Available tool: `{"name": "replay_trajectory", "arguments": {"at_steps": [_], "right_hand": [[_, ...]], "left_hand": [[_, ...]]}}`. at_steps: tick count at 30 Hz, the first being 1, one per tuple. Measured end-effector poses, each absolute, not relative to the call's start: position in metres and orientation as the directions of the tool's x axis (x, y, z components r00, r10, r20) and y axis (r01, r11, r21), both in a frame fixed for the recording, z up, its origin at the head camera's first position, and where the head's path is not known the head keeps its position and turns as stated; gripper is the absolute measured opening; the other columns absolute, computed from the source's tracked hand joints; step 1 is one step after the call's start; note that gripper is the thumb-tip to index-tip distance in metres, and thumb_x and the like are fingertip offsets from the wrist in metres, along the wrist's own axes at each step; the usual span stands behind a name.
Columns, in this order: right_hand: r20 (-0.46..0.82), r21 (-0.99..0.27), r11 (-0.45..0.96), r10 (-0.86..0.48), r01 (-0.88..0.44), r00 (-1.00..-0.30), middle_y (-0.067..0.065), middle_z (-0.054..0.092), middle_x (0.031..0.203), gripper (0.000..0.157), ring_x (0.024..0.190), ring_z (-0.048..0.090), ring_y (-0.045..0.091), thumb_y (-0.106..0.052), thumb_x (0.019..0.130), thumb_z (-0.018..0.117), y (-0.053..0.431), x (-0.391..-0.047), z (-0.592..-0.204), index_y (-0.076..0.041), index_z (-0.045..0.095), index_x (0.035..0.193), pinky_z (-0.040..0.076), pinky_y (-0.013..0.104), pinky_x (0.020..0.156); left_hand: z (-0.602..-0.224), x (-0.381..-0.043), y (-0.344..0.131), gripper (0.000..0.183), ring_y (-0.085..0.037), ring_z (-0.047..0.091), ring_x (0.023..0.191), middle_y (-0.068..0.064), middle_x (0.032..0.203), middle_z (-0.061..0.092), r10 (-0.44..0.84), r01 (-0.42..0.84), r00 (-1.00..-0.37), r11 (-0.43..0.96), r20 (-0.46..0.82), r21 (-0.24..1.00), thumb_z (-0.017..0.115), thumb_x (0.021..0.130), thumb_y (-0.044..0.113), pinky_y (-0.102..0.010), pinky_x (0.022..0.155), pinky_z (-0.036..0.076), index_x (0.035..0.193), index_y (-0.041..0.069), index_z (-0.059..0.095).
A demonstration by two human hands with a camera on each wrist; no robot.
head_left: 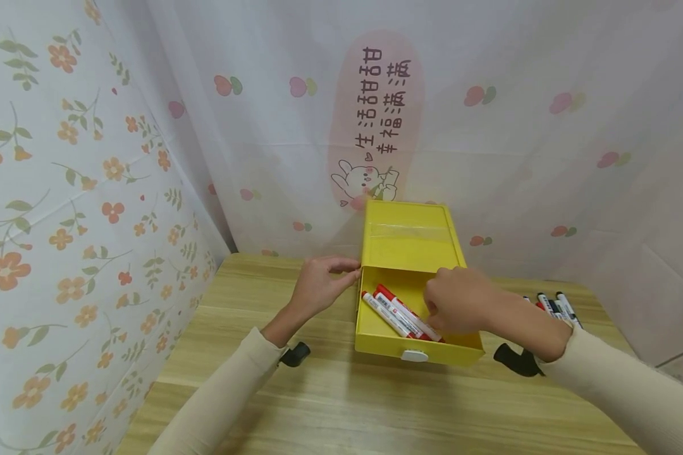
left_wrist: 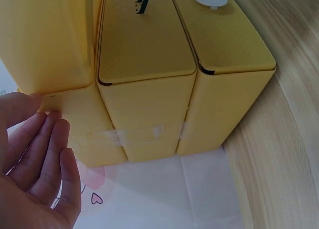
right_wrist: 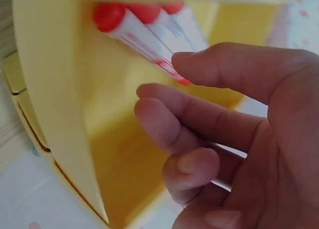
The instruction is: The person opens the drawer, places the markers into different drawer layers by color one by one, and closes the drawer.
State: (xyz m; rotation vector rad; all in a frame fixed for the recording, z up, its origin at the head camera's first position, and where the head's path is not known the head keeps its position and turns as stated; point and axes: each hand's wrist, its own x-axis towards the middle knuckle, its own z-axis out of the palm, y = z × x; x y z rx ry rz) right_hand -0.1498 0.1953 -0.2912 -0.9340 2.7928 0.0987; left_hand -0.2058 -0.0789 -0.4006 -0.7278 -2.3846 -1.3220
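I take the drawer as my dial, with 12 o'clock pointing away from me. My left hand (head_left: pixel 322 285) is at 10 o'clock, its grip relaxed: the fingers are lightly bent, and the tips of thumb and fingers rest at the side edge, where the pulled-out yellow plastic drawer (head_left: pixel 375 341) meets the yellow box-shaped cabinet (head_left: pixel 415 249). My right hand (head_left: pixel 461 299) is at 3 o'clock, over that side of the drawer. Its grip is slack and bare, fingers loosely curled, with a gap between thumb and forefinger.

Three slim white markers with red caps (head_left: pixel 401 316) lie together inside the drawer, slanting from 10 o'clock towards 6; they are near my right fingers but apart from them. A white oval pull (head_left: pixel 414 356) sits on the drawer's front at 6 o'clock. At 12 o'clock a strip of clear tape (head_left: pixel 410 232) crosses the cabinet's top. From my left wrist I see the two lower yellow drawer fronts (left_wrist: pixel 149 39) beside the raised one, and a dark pull (left_wrist: pixel 143 0) on the middle front.

Out at 3 o'clock, past my right wrist, several white markers with black caps (head_left: pixel 568 306) lie on the pale wood-grain table (head_left: pixel 296 417). A white curtain with peach prints (head_left: pixel 518 145) hangs behind the cabinet.
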Motion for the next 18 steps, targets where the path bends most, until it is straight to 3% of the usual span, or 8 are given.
{"name": "replay_trajectory", "arguments": {"at_steps": [7,18], "right_hand": [[-0.070,-0.100,0.778,-0.628,-0.620,-0.775,-0.015,0.061,0.075,0.016,0.064,0.050,0.008,-0.016,0.094,0.082,0.226,-0.149,-0.280,-0.022,0.075,0.081,0.047,0.028,0.055],[0.131,-0.226,0.816,-0.516,-0.532,-0.846,-0.015,0.067,0.085,0.005,0.074,0.057,0.006,-0.011,0.096,0.082,0.295,-0.151,-0.297,-0.013,0.080,0.100,0.054,0.028,0.063]], "left_hand": [[-0.401,-0.206,-0.079,0.018,-0.028,0.082,0.100,-0.007,0.110,0.084,0.276,0.578,-0.815,0.443,0.509,0.685,0.085,0.098,0.013,-0.042,0.085,0.067,0.114,0.004,0.087],[-0.402,-0.206,-0.079,0.018,-0.029,0.082,0.099,-0.008,0.109,0.084,0.278,0.584,-0.811,0.444,0.515,0.679,0.085,0.098,0.012,-0.043,0.084,0.067,0.114,0.003,0.086]]}}
